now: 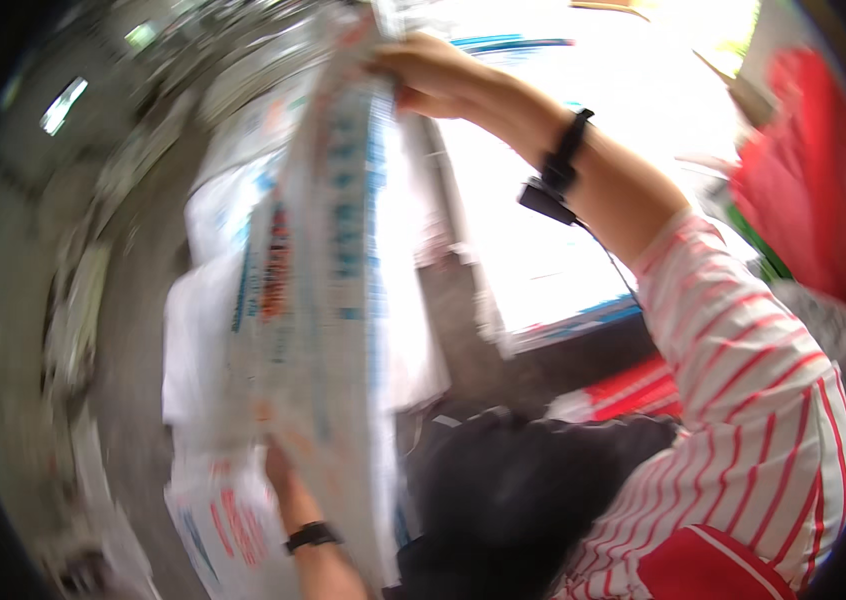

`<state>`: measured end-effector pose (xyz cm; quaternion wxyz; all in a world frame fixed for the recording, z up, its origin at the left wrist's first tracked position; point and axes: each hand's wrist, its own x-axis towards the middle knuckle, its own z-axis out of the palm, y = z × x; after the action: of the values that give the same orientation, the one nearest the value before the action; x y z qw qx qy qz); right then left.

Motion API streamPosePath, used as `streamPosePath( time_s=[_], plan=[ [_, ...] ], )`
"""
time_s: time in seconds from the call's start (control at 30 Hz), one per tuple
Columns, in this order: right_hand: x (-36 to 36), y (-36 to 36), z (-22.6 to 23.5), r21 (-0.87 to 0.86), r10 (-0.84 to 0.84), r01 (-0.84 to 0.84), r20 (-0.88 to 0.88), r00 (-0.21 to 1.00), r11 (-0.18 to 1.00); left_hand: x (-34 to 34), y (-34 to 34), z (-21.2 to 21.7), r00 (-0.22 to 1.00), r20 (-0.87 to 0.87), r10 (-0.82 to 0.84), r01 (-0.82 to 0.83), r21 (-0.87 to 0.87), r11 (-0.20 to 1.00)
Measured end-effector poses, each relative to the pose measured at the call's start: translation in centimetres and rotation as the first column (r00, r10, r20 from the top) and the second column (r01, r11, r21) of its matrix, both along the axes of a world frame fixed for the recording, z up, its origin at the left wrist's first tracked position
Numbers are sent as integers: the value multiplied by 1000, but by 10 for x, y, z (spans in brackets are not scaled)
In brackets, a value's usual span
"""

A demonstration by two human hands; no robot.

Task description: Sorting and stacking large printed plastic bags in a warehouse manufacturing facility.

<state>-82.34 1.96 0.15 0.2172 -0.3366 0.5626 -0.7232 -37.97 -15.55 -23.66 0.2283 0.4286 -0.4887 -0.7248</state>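
A long white printed sack, with orange and blue markings, stretches from the top of the view down to the lower middle, blurred by motion. My right hand is closed on its far upper edge, the arm reaching across from the right. My left hand is at the sack's lower left part, its fingers smeared and partly hidden against the sheet. Under and left of the sack lie more white sacks, one with red print at the near end.
A bright white pile with blue-printed edges stands to the right. Red sheeting hangs at the far right. A red and white item lies near my right sleeve. Grey floor runs along the left, with blurred pale heaps beyond.
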Motion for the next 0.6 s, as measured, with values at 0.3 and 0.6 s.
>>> streamPosePath(
  time_s=[0.3, 0.6],
  plan=[
    [-212, 429, 72, -378, -481, 399, -152, 864, 836, -368, 6, 133, 870, -186, -457, 334, -460, 823],
    [-89, 545, -183, 395, -847, 761, 97, 522, 515, -459, 150, -54, 739, -255, -624, 671, 196, 715]
  ],
)
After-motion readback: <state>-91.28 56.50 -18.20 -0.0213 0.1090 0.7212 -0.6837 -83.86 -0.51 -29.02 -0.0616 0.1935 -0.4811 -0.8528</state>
